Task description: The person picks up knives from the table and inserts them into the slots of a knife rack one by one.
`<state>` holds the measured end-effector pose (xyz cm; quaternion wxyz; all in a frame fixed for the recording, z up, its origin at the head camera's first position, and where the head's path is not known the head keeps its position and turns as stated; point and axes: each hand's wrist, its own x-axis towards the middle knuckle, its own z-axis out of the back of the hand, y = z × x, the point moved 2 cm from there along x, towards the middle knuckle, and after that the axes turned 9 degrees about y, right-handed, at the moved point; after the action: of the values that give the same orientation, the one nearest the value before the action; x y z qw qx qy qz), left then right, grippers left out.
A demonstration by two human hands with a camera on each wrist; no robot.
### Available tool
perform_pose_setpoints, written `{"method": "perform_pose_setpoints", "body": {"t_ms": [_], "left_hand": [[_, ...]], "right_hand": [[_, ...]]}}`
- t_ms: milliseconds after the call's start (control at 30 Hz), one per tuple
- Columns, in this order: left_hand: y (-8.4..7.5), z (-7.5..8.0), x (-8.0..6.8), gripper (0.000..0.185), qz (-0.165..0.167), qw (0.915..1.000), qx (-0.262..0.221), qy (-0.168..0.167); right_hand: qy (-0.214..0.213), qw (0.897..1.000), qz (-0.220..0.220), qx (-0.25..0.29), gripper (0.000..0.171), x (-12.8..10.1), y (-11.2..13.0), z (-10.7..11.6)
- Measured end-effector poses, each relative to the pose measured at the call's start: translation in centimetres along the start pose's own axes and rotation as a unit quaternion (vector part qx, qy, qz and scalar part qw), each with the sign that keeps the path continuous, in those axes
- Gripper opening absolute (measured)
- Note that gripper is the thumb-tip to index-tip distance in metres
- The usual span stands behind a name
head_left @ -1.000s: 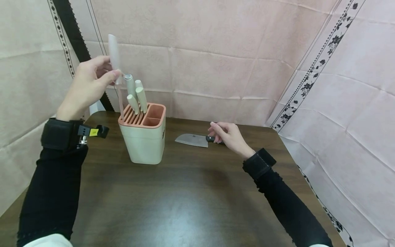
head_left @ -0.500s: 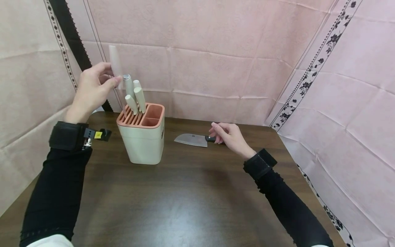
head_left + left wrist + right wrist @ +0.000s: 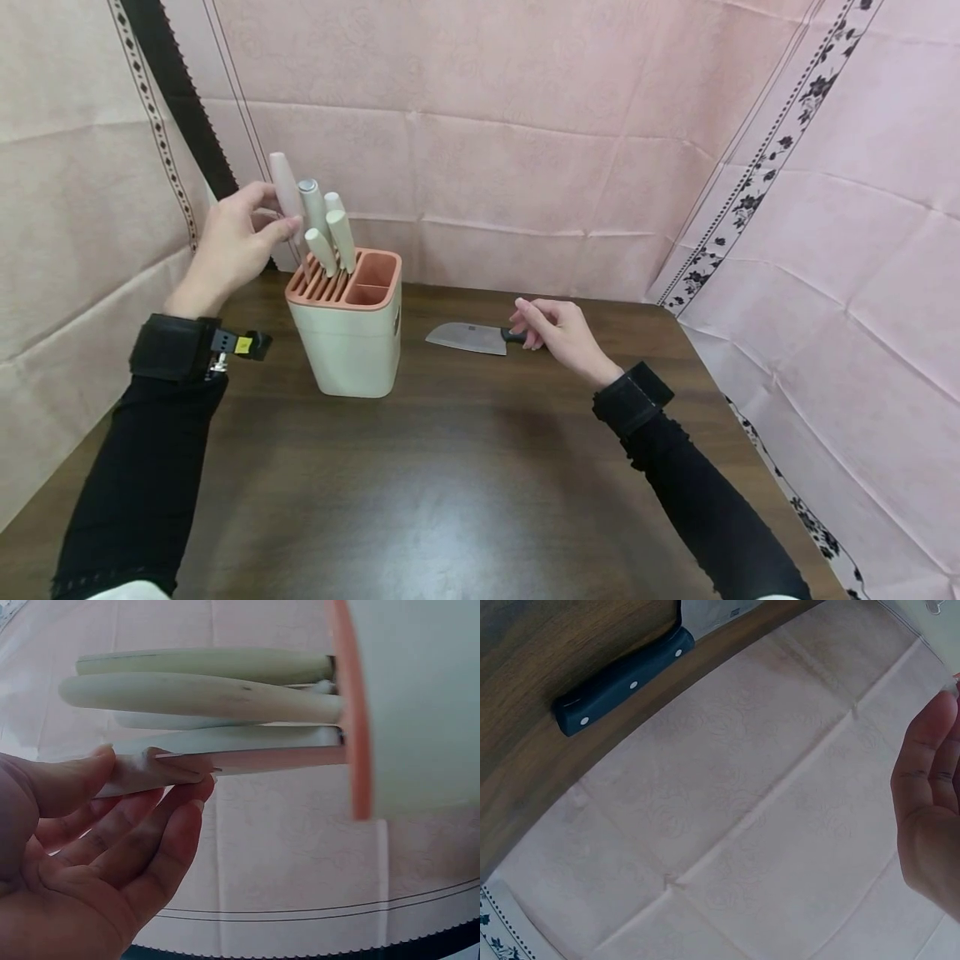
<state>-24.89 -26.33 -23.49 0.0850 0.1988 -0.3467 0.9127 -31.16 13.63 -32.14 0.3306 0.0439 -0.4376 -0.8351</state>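
Note:
My left hand (image 3: pixel 274 210) pinches the pale pink handle of a knife (image 3: pixel 284 185) between thumb and fingers, its blade down in a left slot of the cream knife block (image 3: pixel 351 342). Three cream-handled knives (image 3: pixel 327 225) stand in the block beside it. The left wrist view shows my left hand (image 3: pixel 161 784) on the pink handle (image 3: pixel 247 759) close to the block's salmon rim (image 3: pixel 346 712). My right hand (image 3: pixel 531 323) hovers with loosely curled fingers by the black handle of a cleaver (image 3: pixel 467 337) lying flat on the table. In the right wrist view the cleaver handle (image 3: pixel 622 688) lies free.
The dark wooden table (image 3: pixel 450 483) is ringed by pink cloth walls (image 3: pixel 525 167) at the back and both sides. The block's right compartment (image 3: pixel 375 279) is open. The block stands at the back left, the cleaver at the back middle.
My left hand has lowered the pink-handled knife from high above the block down into a slot. The right hand and the cleaver have stayed put.

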Motion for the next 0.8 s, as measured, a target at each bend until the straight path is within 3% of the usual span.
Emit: {"method": "perform_pose_setpoints", "body": {"t_ms": [433,800], "left_hand": [[1.4,-1.5,-0.3,0.036,0.023,0.9982,0.000,0.056],[2.3,-2.2,-0.4,0.037,0.037,0.9961,0.009,0.080]], "right_hand": [[-0.006,1.000,-0.004,0.016,0.037,-0.2,-0.7,-0.1],[-0.006,1.000,-0.013,0.017,0.038,-0.4,-1.1,0.1]]}}
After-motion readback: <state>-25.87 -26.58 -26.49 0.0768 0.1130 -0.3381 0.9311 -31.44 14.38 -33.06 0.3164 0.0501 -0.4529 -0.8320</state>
